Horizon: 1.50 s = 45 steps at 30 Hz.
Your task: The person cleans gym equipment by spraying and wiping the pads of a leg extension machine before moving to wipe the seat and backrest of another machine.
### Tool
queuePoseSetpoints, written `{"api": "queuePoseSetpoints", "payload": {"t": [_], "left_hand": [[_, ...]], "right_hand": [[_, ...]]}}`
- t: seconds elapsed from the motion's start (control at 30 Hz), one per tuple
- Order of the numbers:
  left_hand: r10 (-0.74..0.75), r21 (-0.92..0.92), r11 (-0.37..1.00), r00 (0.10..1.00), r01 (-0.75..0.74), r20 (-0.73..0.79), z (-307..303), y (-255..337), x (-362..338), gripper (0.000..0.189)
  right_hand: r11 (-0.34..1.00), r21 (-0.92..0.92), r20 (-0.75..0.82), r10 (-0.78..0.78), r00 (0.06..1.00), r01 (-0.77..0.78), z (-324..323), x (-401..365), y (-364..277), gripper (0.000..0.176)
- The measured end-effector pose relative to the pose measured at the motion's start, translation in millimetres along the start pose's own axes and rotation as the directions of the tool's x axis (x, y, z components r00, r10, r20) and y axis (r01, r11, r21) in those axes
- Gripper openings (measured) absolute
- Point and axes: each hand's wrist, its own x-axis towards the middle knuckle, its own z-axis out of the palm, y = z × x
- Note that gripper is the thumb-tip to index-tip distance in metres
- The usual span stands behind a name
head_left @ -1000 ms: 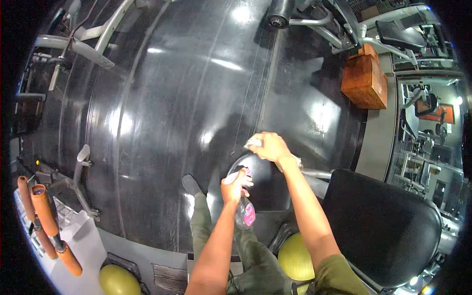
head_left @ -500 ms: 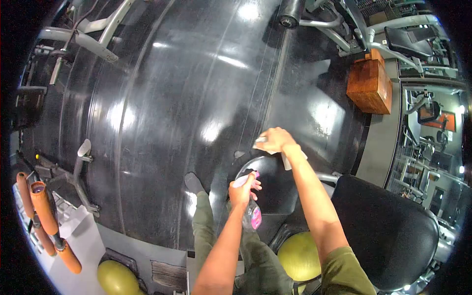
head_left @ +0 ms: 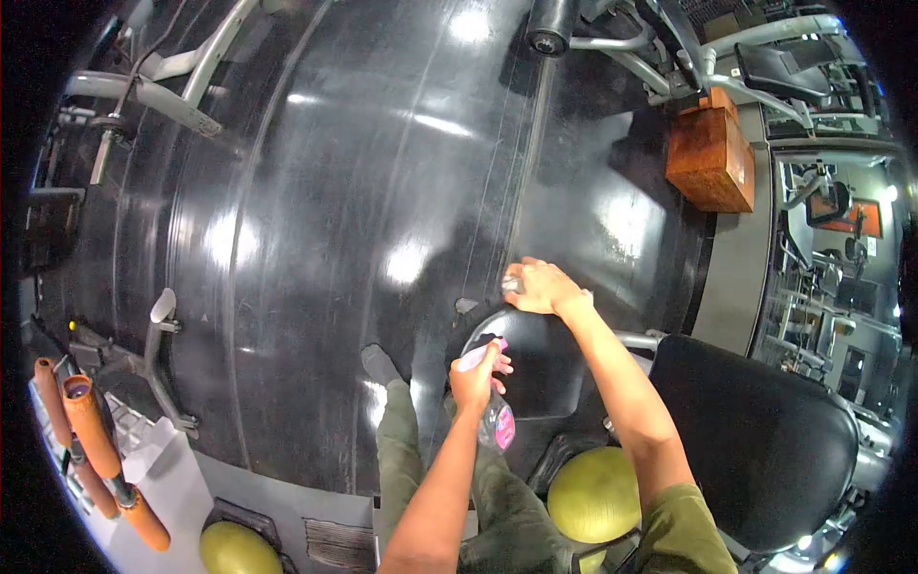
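My left hand [head_left: 471, 376] is wrapped round the neck of a clear spray bottle [head_left: 499, 427] with a pink label and a pink-and-black nozzle. It hangs beside the black padded seat [head_left: 540, 368]. Farther forward, my right hand [head_left: 542, 287] lies at the far edge of that seat, with its fingers curled over a pale cloth [head_left: 513, 284]. Most of the cloth is hidden under the hand and fingers.
A large black backrest pad [head_left: 755, 440] is at the right. Yellow-green balls [head_left: 595, 494] lie near my legs. A wooden box [head_left: 710, 159] stands by the mirror. Orange-brown grips [head_left: 92, 430] stick up at the left, and gym machine frames stand around.
My right hand has come slightly nearer and flattened over the seat's edge; the cloth end that hung below it is now out of sight. The view has shifted a little.
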Motion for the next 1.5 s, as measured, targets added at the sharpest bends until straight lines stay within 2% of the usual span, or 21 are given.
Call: {"api": "queuePoseSetpoints", "payload": {"t": [0.07,0.13,0.2,0.3,0.43,0.47,0.53,0.63,0.67,0.73,0.77,0.87,0.9,0.93,1.03,1.17,1.2,1.27,1.33,1.4,1.5], "left_hand": [[-0.004,0.004,1.000,1.000,0.004,-0.005,-0.6,2.9,-0.4,0.037],[0.003,0.017,1.000,1.000,-0.003,0.004,-0.2,4.5,-1.7,0.037],[-0.007,0.038,0.999,1.000,0.007,0.004,1.5,7.1,-3.2,0.038],[-0.010,0.027,1.000,1.000,0.010,0.006,-1.3,5.1,-1.8,0.036],[-0.024,0.008,1.000,1.000,0.024,0.003,1.1,9.3,-4.7,0.032],[-0.025,0.008,1.000,1.000,0.025,0.004,1.5,9.4,-5.2,0.032],[-0.015,0.022,1.000,1.000,0.015,0.007,0.7,8.6,-3.6,0.034],[-0.029,0.023,0.999,1.000,0.029,-0.001,1.3,5.1,-2.5,0.037],[-0.017,0.013,1.000,1.000,0.017,0.006,1.3,4.2,-2.3,0.036],[0.007,0.001,1.000,1.000,-0.007,0.018,-0.4,2.6,-2.8,0.035],[0.003,0.013,1.000,1.000,-0.003,0.021,-0.8,2.4,-2.7,0.035],[-0.032,0.030,0.999,0.999,0.032,0.004,2.1,7.5,-5.1,0.035],[-0.020,0.034,0.999,1.000,0.020,0.008,2.4,6.7,-4.4,0.036],[-0.008,0.037,0.999,1.000,0.008,0.010,1.4,4.8,-2.8,0.036],[0.014,0.028,1.000,1.000,-0.015,0.018,0.6,1.8,-2.1,0.036],[0.012,0.029,0.999,1.000,-0.012,0.027,-2.1,0.5,-1.7,0.035],[0.012,0.032,0.999,0.999,-0.013,0.031,-2.5,0.4,-1.8,0.036],[0.011,0.036,0.999,0.999,-0.013,0.046,-3.0,0.5,-1.7,0.038],[0.000,0.085,0.996,1.000,-0.002,0.027,-1.2,2.9,-3.5,0.040],[-0.028,0.121,0.992,0.999,0.025,0.020,-0.1,7.8,-8.4,0.040],[-0.027,0.151,0.988,1.000,0.028,-0.006,4.7,9.1,-10.9,0.041]], "right_hand": [[0.988,0.151,-0.004,0.021,1.000,-0.020,-11.7,-6.3,-27.5,0.049],[0.964,0.206,-0.062,-0.157,0.986,0.166,-11.6,-6.3,-41.8,0.043],[0.930,0.161,0.050,-0.341,0.939,0.329,-14.7,-6.0,-54.3,0.039],[0.899,0.089,0.122,-0.438,0.891,0.429,-9.2,2.1,-56.9,0.033],[0.954,-0.070,0.026,-0.289,0.957,0.290,-14.5,17.3,-25.7,0.033],[0.987,-0.007,0.077,-0.157,0.985,0.158,-14.8,19.2,-21.4,0.034],[0.995,0.082,0.145,-0.069,0.987,0.058,-19.3,16.4,-31.1,0.036],[0.979,-0.031,0.083,-0.196,0.977,0.199,-7.8,13.8,-60.3,0.038],[0.972,0.087,0.158,-0.228,0.961,0.216,-10.0,8.8,-70.4,0.037],[0.908,0.061,0.066,-0.417,0.906,0.414,3.6,-1.7,-80.2,0.027],[0.924,0.046,0.106,-0.383,0.918,0.380,5.2,-3.1,-81.3,0.024],[0.933,0.002,0.006,-0.360,0.933,0.360,-4.0,3.0,-62.6,0.022],[0.951,-0.104,-0.073,-0.299,0.951,0.291,0.2,6.4,-50.3,0.019],[0.978,-0.090,-0.050,-0.194,0.980,0.189,-4.7,6.6,-41.6,0.019],[0.981,0.138,-0.142,-0.118,0.983,0.138,-9.4,-19.6,-30.3,0.024],[0.857,0.248,-0.442,-0.314,0.840,0.451,16.4,-56.9,-22.6,0.025],[0.804,0.280,-0.472,-0.361,0.805,0.525,24.1,-61.8,-17.2,0.027],[0.858,0.108,-0.415,-0.420,0.807,0.502,21.0,-86.3,-14.8,0.029],[0.832,0.232,-0.504,-0.340,0.794,0.504,36.0,-101.3,-7.5,0.030],[0.857,0.165,-0.554,-0.329,0.765,0.488,40.2,-105.3,11.3,0.033],[0.897,0.254,-0.611,-0.143,0.779,0.363,49.6,-99.9,18.1,0.034]]}}
